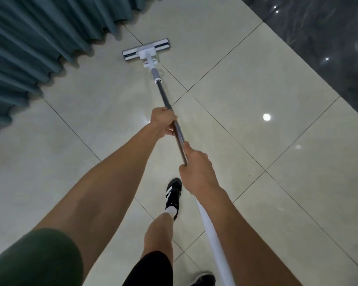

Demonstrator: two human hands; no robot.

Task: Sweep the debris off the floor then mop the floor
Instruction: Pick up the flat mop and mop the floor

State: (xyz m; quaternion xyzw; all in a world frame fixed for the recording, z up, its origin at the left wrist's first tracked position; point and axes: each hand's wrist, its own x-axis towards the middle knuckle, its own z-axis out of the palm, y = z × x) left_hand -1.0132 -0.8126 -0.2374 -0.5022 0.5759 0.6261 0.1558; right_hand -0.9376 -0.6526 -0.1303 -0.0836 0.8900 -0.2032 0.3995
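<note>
A flat mop with a white and grey head [146, 51] lies on the pale tiled floor [246, 96] ahead of me, close to the curtain's hem. Its grey metal handle [163, 96] runs back toward me and turns white near my body. My left hand [162, 121] grips the handle further down the pole. My right hand [195, 168] grips it higher up, nearer to me. No debris shows on the tiles.
A teal pleated curtain [35, 46] hangs along the left and far side. Dark glossy marble [322, 38] fills the upper right. My leg and black shoe with white stripes [173, 195] step forward below the hands; a second shoe [203, 279] is at the bottom edge.
</note>
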